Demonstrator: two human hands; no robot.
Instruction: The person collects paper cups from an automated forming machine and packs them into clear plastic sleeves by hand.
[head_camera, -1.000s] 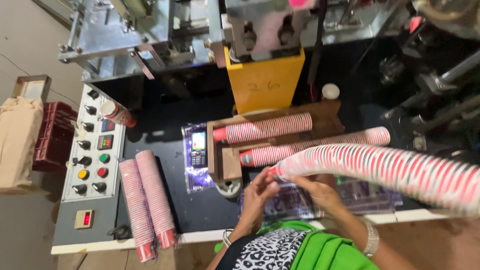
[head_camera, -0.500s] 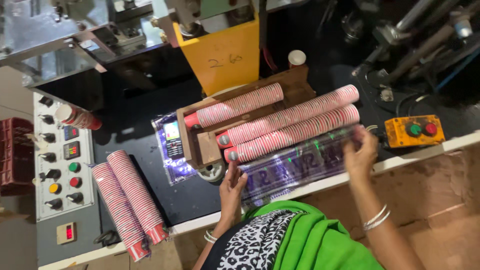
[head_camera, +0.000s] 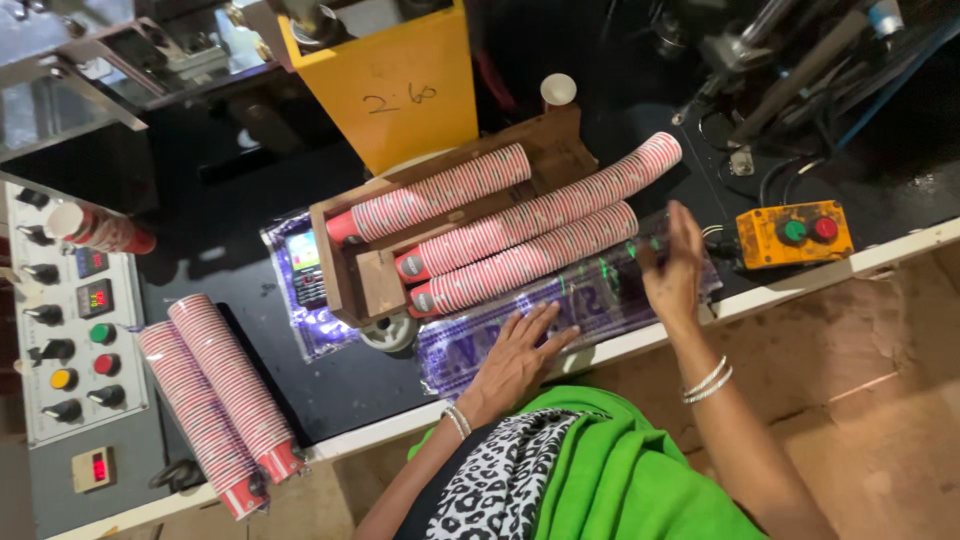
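Since half a second ago my right hand (head_camera: 672, 268) has lifted off the ends of the cup sleeves and now hovers with fingers spread, gripping nothing. My left hand (head_camera: 518, 350) lies flat and open on the clear plastic bags (head_camera: 560, 310), pressing them to the bench so they don't slide. The two long red-and-white cup stacks (head_camera: 530, 240) lie side by side at 12 o'clock from my left hand, lower ends butted into the wooden tray (head_camera: 350, 265), which keeps them aligned. A third, shorter stack (head_camera: 440, 195) rests in the tray at 11 o'clock. My right hand sits at about 3 o'clock from the long stacks, near their far ends but not touching; whether it grazes the plastic is hard to tell from here. Two more stacks (head_camera: 215, 395) lie at 9 o'clock beside the grey control panel (head_camera: 60, 330). Yellow button box (head_camera: 795, 233) at 2 o'clock, yellow machine housing (head_camera: 385, 85) straight ahead, a phone (head_camera: 305, 265) by the tray.
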